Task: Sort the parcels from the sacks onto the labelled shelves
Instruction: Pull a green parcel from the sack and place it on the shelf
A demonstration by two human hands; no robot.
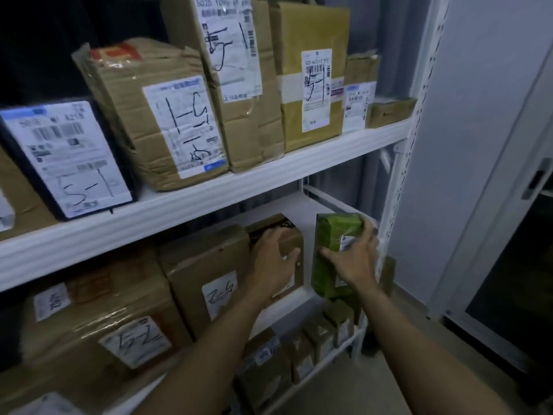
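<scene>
Left hand (273, 259) grips brown box (294, 232), right hand (354, 263) clutches green parcel (335, 232); shelving now, next I'd slot it in alongside.

Pale wall panel (478, 115) is seen far right. A grey-framed door (514, 163) is set just right of it, bearing a dark handle (537, 182). Grey floor (398, 381) is seen below the panel.
</scene>
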